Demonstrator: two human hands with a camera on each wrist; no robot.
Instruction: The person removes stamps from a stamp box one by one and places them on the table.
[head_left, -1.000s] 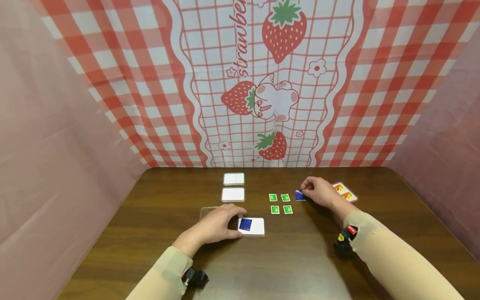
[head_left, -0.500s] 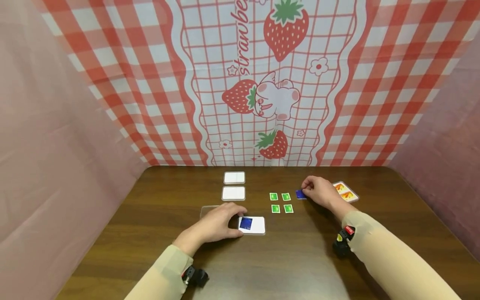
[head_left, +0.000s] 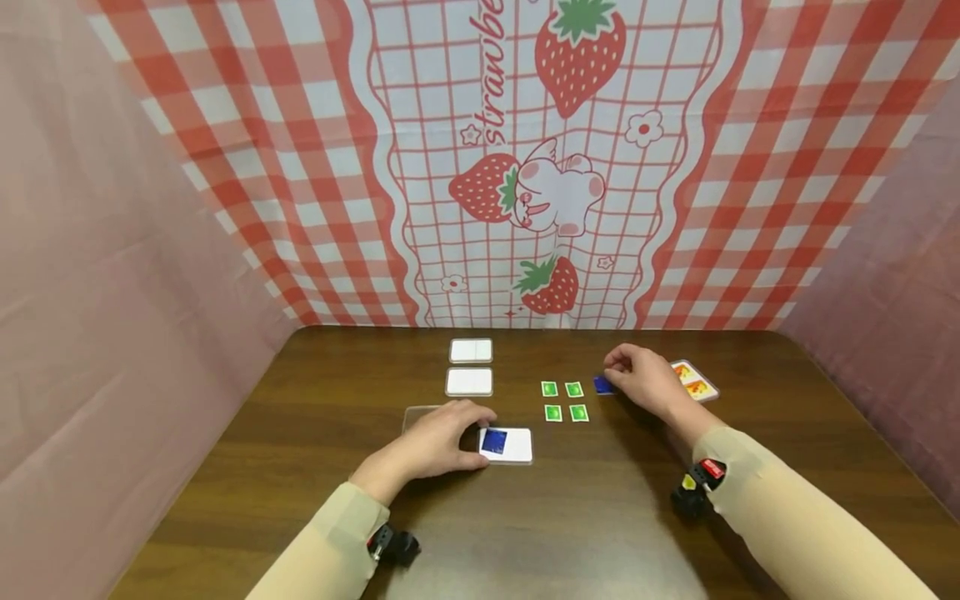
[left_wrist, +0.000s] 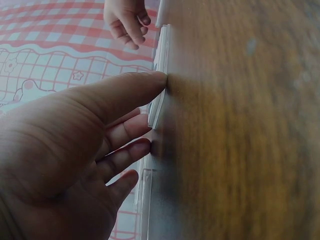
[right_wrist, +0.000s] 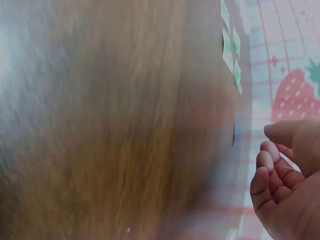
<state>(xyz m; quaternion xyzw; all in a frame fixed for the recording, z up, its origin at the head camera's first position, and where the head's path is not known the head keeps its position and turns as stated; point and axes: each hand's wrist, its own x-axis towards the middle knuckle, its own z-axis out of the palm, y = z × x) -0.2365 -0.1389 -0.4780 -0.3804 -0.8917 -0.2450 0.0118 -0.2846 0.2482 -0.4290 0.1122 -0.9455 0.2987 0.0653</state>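
Observation:
A white card in a clear case [head_left: 517, 447] lies before my left hand [head_left: 427, 440], with a small dark blue square [head_left: 493, 441] at its left end. My left thumb and fingers grip the case by its near and far edges; the left wrist view shows the thumb tip [left_wrist: 159, 79] on its side. Farther right, my right hand [head_left: 643, 379] hovers by another blue square [head_left: 603, 385], partly covered by the hand in the head view. In the right wrist view, the right fingers [right_wrist: 265, 185] are loosely bent, with nothing between them and the thumb.
Several small green picture squares [head_left: 553, 413] lie in two rows mid-table. Two white cards [head_left: 469, 382] lie behind the left hand, and a clear case [head_left: 417, 414] is partly under it. An orange picture card [head_left: 697, 388] sits past the right hand. A checked cloth hangs behind.
The right fingers have lifted slightly from the blue square at the right. The head view has tilted a little, shifting the scene. My left hand keeps its hold on the white card.

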